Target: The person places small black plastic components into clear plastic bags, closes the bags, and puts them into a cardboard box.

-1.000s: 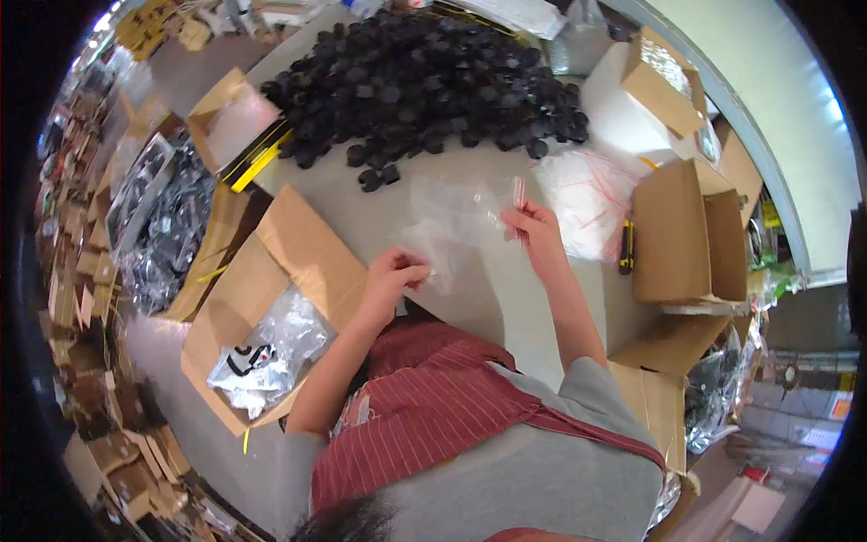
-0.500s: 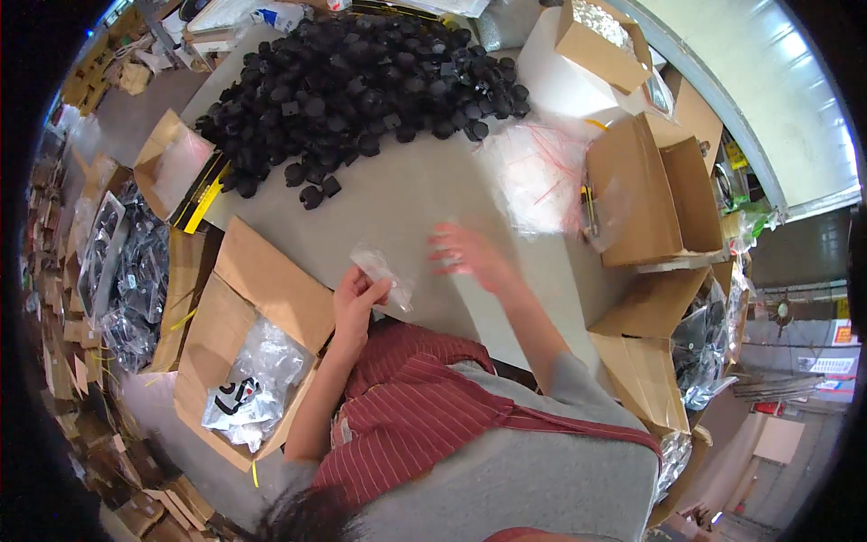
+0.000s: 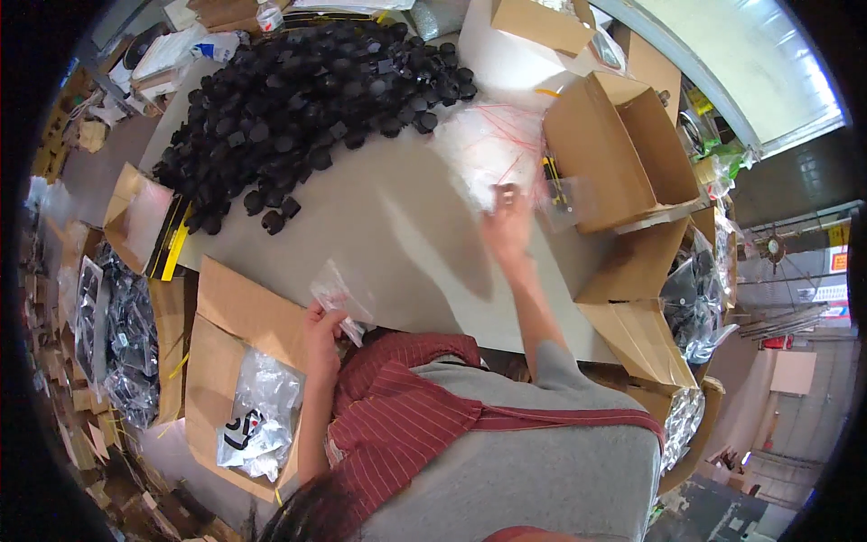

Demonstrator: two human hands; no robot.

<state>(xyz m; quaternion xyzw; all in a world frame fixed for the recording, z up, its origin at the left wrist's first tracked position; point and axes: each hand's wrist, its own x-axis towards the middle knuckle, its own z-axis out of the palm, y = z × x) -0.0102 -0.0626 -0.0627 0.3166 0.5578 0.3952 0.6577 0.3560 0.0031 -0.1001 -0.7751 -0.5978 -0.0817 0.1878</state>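
My left hand (image 3: 325,332) is closed on a small clear plastic bag (image 3: 343,294) with a faint red line, held over the table's near edge. What the bag contains, if anything, is hard to make out. My right hand (image 3: 508,226) is stretched out at the near edge of a heap of clear plastic bags with red lines (image 3: 492,144). Its fingers are bunched and curled in; whatever may be between them is too small to tell. A large pile of small black plastic parts (image 3: 298,99) covers the far left of the grey table (image 3: 397,244).
An open cardboard box (image 3: 591,149) stands right of the bag heap, with a yellow-and-black cutter (image 3: 553,178) beside it. At the lower left, an open carton (image 3: 212,379) holds clear bags. Another carton (image 3: 623,316) with bagged black items flanks the right side.
My right hand has moved right and away from me to the heap of bags. My left hand still grips the small bag, now lower and further left. The whole view has shifted.
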